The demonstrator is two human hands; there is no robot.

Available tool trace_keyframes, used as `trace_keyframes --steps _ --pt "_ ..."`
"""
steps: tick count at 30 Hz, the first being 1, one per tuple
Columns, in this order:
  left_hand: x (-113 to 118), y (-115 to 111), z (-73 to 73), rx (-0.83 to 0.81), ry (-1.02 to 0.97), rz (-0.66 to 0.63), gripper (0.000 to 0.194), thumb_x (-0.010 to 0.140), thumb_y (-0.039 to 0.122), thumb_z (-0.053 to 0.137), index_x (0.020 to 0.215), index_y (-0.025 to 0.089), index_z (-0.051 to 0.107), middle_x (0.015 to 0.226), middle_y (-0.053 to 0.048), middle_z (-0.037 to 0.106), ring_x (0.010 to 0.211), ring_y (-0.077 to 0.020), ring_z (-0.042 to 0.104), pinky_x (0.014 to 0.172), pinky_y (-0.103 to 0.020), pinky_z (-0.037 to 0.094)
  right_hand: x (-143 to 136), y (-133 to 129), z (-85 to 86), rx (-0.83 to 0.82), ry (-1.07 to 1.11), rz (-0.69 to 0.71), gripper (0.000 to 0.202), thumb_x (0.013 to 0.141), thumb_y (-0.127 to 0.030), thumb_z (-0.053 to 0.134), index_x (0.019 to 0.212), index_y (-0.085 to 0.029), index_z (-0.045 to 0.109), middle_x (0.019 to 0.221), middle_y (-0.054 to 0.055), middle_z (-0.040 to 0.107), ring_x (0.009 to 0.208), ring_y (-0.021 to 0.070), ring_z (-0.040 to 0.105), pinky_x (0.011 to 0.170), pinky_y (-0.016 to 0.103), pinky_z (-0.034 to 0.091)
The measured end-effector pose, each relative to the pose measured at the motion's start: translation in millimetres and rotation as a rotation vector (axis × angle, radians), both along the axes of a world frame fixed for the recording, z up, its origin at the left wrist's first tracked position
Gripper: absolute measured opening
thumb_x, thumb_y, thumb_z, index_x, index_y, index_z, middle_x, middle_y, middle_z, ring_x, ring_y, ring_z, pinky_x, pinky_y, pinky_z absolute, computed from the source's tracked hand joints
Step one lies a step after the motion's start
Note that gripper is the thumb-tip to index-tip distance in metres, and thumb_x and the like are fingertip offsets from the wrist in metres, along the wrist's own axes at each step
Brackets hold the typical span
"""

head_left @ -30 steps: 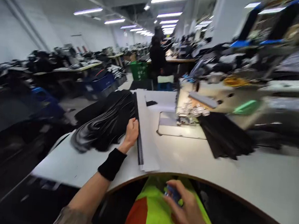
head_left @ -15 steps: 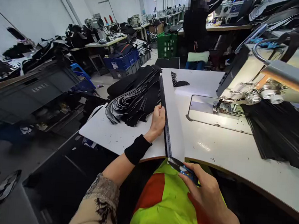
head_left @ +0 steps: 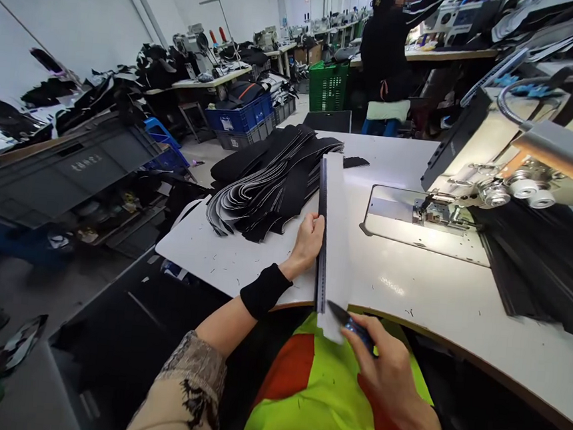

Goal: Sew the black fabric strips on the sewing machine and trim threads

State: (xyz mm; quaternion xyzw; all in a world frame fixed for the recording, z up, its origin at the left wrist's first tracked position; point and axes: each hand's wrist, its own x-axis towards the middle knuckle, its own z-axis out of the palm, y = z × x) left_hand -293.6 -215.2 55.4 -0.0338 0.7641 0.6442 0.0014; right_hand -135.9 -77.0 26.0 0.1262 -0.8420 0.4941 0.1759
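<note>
Left: fanned stack of black cloth pieces with pale edges (head_left: 273, 190) on the glossy white tabletop (head_left: 390, 294). Beside it, left hand (head_left: 308, 240), fingers curled nearly into a fist, clamped on the dark edging of the long white strip with dark edging (head_left: 336, 246). Strip lies lengthwise on the tabletop, near end over the front edge, above the bright yellow-green and red garment (head_left: 324, 392). Edging already runs down the strip's left side; near end looks uneven, any finished cut can't be told. Small dark-bladed snips with blue handles (head_left: 359, 332) at that end; blade gap unclear. Right hand (head_left: 389, 358), well apart from left, thumb and fingers closed around handles. Far right: pale sewing machine (head_left: 500, 183), untouched; bundle of black strips (head_left: 538, 264) beside it. Amount left: can't tell.
</note>
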Motion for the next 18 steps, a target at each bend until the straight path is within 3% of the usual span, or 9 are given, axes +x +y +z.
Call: trace_keyframes --steps 3,6,8,11,15,18 --pt "17 -19 6.7 -0.237 0.124 -0.179 0.026 0.082 0.027 0.05 0.104 0.012 0.052 0.063 0.004 0.044 0.053 -0.009 0.041 0.049 -0.021 0.037 -10 26 11.3 -0.247 -0.247 -0.161 0.026 0.08 -0.041 0.056 0.085 -0.016 0.057 0.062 0.002 0.062 0.05 0.0128 0.056 0.043 0.021 0.048" --pt "50 -48 11.0 -0.642 0.407 -0.265 0.037 0.079 0.015 0.048 0.116 0.016 0.052 0.081 -0.002 0.055 0.071 -0.0134 0.053 0.068 -0.026 0.048 -21 59 25.0 -0.352 -0.354 -0.217 0.036 0.073 -0.048 0.062 0.088 -0.016 0.057 0.061 0.002 0.06 0.051 0.0128 0.055 0.044 0.021 0.048" --pt "75 -68 9.0 -0.837 0.612 -0.305 0.047 0.081 0.007 0.037 0.124 0.021 0.049 0.1 -0.008 0.055 0.094 -0.0171 0.054 0.084 -0.031 0.048 -27 74 31.7 -0.292 -0.341 -0.216 0.036 0.069 -0.049 0.065 0.085 -0.018 0.058 0.063 0.002 0.06 0.053 0.0128 0.055 0.046 0.022 0.049" --pt "107 -91 0.0 -1.055 0.827 -0.328 0.061 0.08 -0.002 0.03 0.133 0.027 0.038 0.125 -0.01 0.048 0.119 -0.021 0.044 0.098 -0.038 0.041 -34 83 36.5 -0.148 -0.295 -0.189 0.034 0.07 -0.049 0.064 0.085 -0.018 0.059 0.07 0.003 0.062 0.057 0.0132 0.056 0.05 0.022 0.049" --pt "130 -104 -10.9 -1.219 0.879 -0.308 0.067 0.079 -0.006 0.027 0.136 0.029 0.033 0.134 -0.01 0.043 0.124 -0.0232 0.041 0.104 -0.044 0.034 -40 78 37.7 0.007 -0.258 -0.162 0.032 0.076 -0.049 0.057 0.088 -0.019 0.059 0.076 0.003 0.064 0.063 0.0141 0.057 0.049 0.022 0.045" --pt "136 -104 -13.1 -1.252 0.887 -0.323 0.062 0.082 -0.003 0.028 0.135 0.028 0.035 0.134 -0.01 0.044 0.125 -0.0234 0.04 0.105 -0.045 0.032 -46 71 38.4 0.093 -0.22 -0.166 0.031 0.076 -0.049 0.054 0.084 -0.02 0.058 0.068 0.001 0.063 0.053 0.0122 0.053 0.043 0.022 0.042"
